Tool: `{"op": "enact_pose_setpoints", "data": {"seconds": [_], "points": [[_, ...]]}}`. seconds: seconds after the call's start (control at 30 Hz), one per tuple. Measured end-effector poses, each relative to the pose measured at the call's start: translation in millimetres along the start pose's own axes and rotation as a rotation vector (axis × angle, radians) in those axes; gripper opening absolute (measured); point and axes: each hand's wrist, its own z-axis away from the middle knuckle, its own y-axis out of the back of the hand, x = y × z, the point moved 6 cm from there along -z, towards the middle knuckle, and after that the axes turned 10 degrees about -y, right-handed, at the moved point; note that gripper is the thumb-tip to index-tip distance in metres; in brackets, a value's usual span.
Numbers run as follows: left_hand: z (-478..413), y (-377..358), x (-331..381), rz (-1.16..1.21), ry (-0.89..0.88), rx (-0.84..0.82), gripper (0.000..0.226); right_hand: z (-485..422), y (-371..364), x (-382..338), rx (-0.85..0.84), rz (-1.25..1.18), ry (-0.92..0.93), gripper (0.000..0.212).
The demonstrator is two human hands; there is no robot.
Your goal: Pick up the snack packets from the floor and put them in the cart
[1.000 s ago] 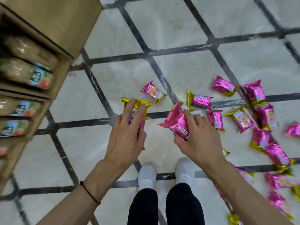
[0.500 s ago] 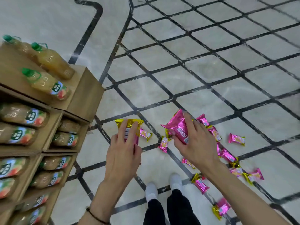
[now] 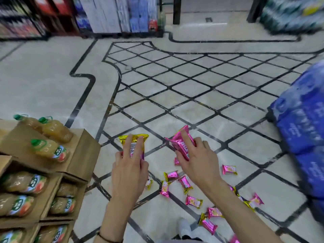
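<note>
Over the loose snack packets (image 3: pixel 194 201) strewn on the floor (image 3: pixel 52 85) by our feet, our left hand (image 3: pixel 129 172) gripped a gold-ended packet (image 3: pixel 143 137) and our right hand (image 3: pixel 196 160) clamped a pink packet (image 3: pixel 177 142), both lifted clear, so we judged transfer to be in hand, the next move requiring us to locate the unseen cart.

2 snack packets are off the floor. The left-hand packet (image 3: pixel 134 146) is pink with a gold crimped end pointing away and a barcode facing up, pinched upright in the left hand (image 3: pixel 129 172). The right-hand packet (image 3: pixel 181 145) is glossy pink with white lettering, tilted left, gripped by the right hand (image 3: pixel 198 163). At least 10 loose packets (image 3: pixel 193 201), pink with gold ends, lie flat and scattered on the tiled floor below and right of the hands, each turned a different way. 1 lone packet (image 3: pixel 229 169) sits apart to the right.
</note>
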Motion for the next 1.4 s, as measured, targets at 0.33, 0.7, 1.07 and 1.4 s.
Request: {"op": "enact_pose_setpoints", "data": {"seconds": [0.33,0.7,1.07,1.4], "points": [[8,12,64,0.155,-0.364,-0.066,0.074,82,63,39,0.116,0.078,-0.376,0.067],[78,-1,197,0.253,-0.819,-0.219,0.072,257,123,118,0.209,0.163,-0.899,0.064],[297,-7,395,0.258,-1.425,-0.406,0.064,553,197,198,0.368,0.185,-1.505,0.065],[571,14,517,0.351,-1.714,-0.525,0.072,844,234,229,0.425,0.209,-1.819,0.056]]}}
